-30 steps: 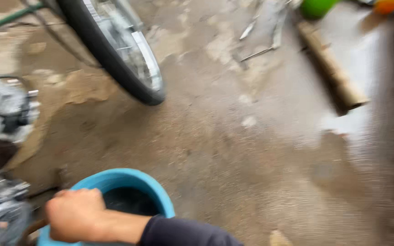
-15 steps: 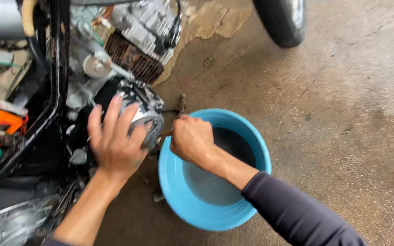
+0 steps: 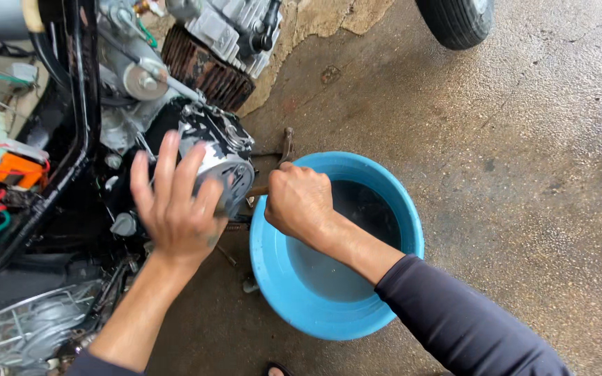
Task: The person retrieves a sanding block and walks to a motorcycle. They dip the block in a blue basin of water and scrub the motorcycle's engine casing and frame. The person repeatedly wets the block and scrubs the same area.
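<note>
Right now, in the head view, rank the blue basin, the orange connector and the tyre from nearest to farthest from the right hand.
1. Blue basin: directly beneath the right hand.
2. Orange connector: far left, inside the frame.
3. Tyre: top edge, right of centre.

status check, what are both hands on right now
Left hand spread flat on engine cover. Right hand fisted on a tool handle over blue basin. Nothing between hands and engine.

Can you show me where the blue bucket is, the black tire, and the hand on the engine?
blue bucket (image 3: 283, 296): head view, on its bare front-left rim.
black tire (image 3: 458, 21): head view, on the tread at the top edge.
left hand (image 3: 175, 212): head view, on the back of the hand, fingers spread over the round engine cover (image 3: 235, 170).
</note>
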